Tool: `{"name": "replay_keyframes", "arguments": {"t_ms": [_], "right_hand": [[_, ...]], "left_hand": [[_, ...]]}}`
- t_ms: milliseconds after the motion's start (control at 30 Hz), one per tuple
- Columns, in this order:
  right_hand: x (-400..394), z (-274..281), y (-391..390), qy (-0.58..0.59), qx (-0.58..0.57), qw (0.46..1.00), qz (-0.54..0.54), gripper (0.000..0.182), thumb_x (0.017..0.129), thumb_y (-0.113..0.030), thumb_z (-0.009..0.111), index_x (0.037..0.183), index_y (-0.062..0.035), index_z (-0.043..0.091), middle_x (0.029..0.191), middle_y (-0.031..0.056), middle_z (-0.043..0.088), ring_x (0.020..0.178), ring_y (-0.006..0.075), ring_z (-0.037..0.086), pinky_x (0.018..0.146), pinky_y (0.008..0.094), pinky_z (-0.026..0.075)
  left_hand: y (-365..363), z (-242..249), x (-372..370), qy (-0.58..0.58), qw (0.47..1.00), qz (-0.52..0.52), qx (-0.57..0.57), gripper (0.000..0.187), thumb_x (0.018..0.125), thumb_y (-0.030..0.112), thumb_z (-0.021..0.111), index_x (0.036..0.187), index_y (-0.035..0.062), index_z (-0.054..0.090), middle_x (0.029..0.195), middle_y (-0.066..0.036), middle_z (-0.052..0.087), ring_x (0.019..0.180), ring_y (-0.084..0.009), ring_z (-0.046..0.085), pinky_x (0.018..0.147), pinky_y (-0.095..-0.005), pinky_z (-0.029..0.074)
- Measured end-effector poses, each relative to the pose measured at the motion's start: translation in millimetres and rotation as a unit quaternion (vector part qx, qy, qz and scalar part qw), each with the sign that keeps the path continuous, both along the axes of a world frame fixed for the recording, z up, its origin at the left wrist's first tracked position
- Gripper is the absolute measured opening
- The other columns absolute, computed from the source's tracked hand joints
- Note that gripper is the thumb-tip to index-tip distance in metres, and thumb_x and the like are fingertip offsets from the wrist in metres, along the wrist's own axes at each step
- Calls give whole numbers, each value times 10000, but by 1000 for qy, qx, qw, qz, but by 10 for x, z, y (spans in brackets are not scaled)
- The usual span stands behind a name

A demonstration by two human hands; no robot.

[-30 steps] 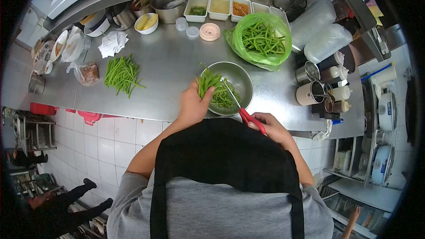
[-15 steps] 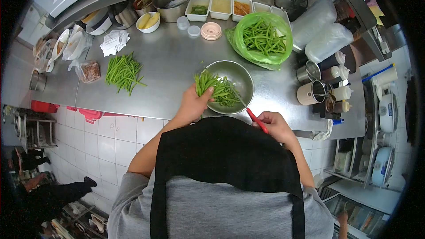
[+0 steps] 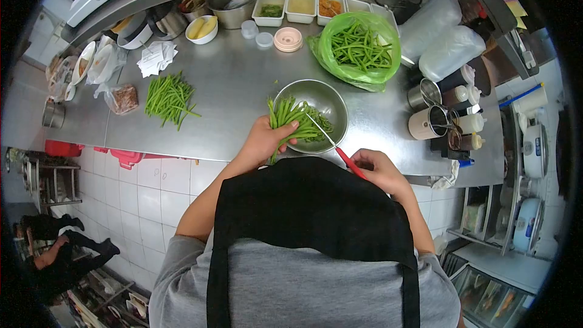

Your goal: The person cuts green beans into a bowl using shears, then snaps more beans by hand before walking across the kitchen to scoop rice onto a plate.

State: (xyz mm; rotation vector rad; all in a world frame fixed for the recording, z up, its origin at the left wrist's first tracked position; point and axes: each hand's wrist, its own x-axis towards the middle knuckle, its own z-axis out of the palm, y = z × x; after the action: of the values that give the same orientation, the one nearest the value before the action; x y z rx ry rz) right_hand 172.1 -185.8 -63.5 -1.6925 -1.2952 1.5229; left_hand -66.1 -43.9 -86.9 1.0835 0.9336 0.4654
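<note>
My left hand (image 3: pixel 271 136) is closed around a bunch of long green beans (image 3: pixel 285 114), held over the near left rim of a steel bowl (image 3: pixel 333 98). Cut bean pieces (image 3: pixel 317 126) lie in the bowl. My right hand (image 3: pixel 382 171) is closed on the red handle of a pair of scissors (image 3: pixel 350 163). Their thin metal blade reaches over the bowl's near rim, with its tip close to the held beans. My palm hides part of the handle.
A pile of green beans (image 3: pixel 170 98) lies left on the steel counter (image 3: pixel 231 91). A green plastic bag (image 3: pixel 331 67) full of beans stands behind the bowl. Sauce bottles (image 3: pixel 470 123) and a white pot (image 3: pixel 420 125) stand right. Food tubs (image 3: pixel 302 6) line the back.
The left hand has turned slightly and the bean bunch has shifted, lying more to the right. The scissors' blade shows more clearly, its tip nearer the bunch. A person at lower left has moved.
</note>
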Motion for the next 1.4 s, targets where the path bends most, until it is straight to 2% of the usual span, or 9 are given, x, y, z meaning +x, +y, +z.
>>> {"name": "replay_keyframes", "arguments": {"t_ms": [67,467,600,700,767,867,1000,1067,1400], "right_hand": [[11,-36,-18,5,18,1000,-10,191,774,-167,647,873,-6,618,727,21,600,662,82,525,623,233,428],[-50,-33,36,-9,1,1000,-14,212,786,-179,633,866,16,616,728,45,611,664,98,540,630,249,444],[-44,-22,75,-10,-27,1000,-4,135,796,-81,604,886,19,593,788,17,606,717,66,541,658,203,425],[30,-116,7,2,-18,1000,-24,115,784,-75,621,854,13,596,761,16,602,694,67,534,632,207,420],[59,-145,-34,-4,8,999,-42,113,768,-87,644,813,8,602,712,15,596,650,73,521,587,221,414],[111,55,-63,-10,-22,999,-24,103,792,-56,602,871,7,582,773,1,590,714,61,529,660,204,421],[112,82,-116,1,28,1000,-13,132,779,-67,615,888,0,583,769,8,592,701,69,530,659,223,433],[42,51,-98,-42,61,997,-1,159,773,-104,645,889,-7,596,751,29,608,668,94,545,635,248,452],[8,-224,25,28,30,999,4,185,771,-122,632,906,2,604,775,37,611,712,92,550,670,243,444]], "left_hand": [[-18,15,12,19,999,7,28,200,863,205,608,893,11,574,656,-58,599,459,-72,460,409,-205,366],[-42,-79,26,100,990,-16,97,276,865,267,607,897,-7,603,652,-53,612,479,-69,479,431,-207,396],[-63,-130,36,118,986,-5,117,306,839,309,629,822,3,628,591,-32,604,438,-73,472,417,-230,401],[-19,-124,2,142,981,-37,125,302,860,292,612,918,-5,607,681,-50,621,503,-73,500,441,-206,409],[3,-127,-31,103,990,-34,90,295,848,290,625,883,-3,616,665,-44,621,503,-76,513,441,-222,412],[32,-8,-72,59,997,-43,23,276,846,269,628,893,-3,613,705,-44,628,535,-79,532,446,-224,413],[36,70,-86,19,998,-53,-20,254,855,242,621,923,-2,603,767,-46,634,571,-84,547,450,-212,405],[22,74,-68,13,997,-68,-25,264,869,250,604,948,-2,595,731,-50,618,549,-83,529,449,-207,401],[44,23,-100,60,988,-143,16,329,906,308,543,924,-16,590,741,-63,618,584,-94,543,485,-218,421]]}}
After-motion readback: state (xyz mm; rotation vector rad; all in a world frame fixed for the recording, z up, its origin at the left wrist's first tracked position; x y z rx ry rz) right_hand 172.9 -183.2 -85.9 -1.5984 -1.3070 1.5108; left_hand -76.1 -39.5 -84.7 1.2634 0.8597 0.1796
